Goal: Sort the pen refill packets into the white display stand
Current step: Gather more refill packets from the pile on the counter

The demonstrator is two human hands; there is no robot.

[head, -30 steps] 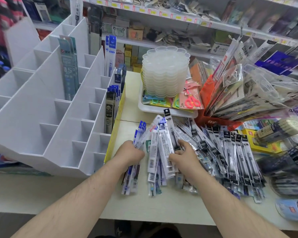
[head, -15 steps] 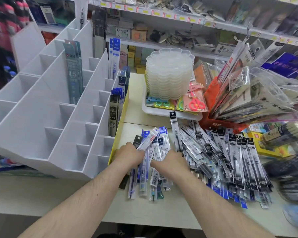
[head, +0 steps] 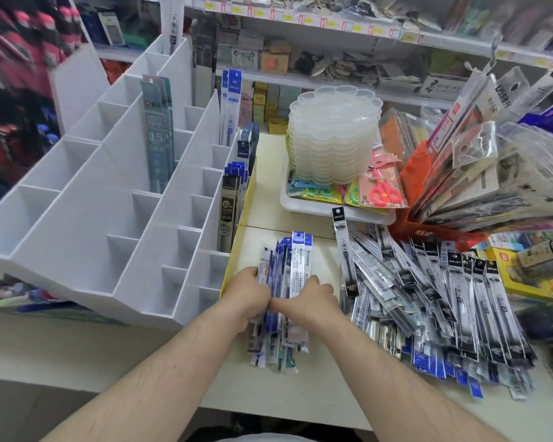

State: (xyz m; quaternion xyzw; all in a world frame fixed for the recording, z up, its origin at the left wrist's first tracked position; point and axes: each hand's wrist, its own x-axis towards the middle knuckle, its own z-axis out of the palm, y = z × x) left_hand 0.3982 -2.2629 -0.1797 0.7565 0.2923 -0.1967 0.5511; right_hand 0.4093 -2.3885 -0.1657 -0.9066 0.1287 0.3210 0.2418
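A bundle of blue-topped pen refill packets (head: 296, 266) lies on the counter in front of me. My left hand (head: 248, 296) grips its left side and my right hand (head: 310, 301) grips its right side; the hands touch over the middle. A large spread of black-topped refill packets (head: 428, 298) lies to the right. The white display stand (head: 87, 218) with stepped compartments stands on the left. A grey 0.5 packet (head: 158, 132) and blue and black packets (head: 233, 186) stand in some of its slots.
A stack of clear scalloped plastic trays (head: 332, 135) sits on a white tray (head: 332, 215) with scissors packs behind the packets. An orange bag (head: 419, 173) full of carded stationery leans at the right. Yellow boxes (head: 524, 275) lie far right. Shop shelves run along the back.
My hands have moved together, gathering the loose blue-topped packets into one tight, squared bundle. The view has shifted slightly towards the stand.
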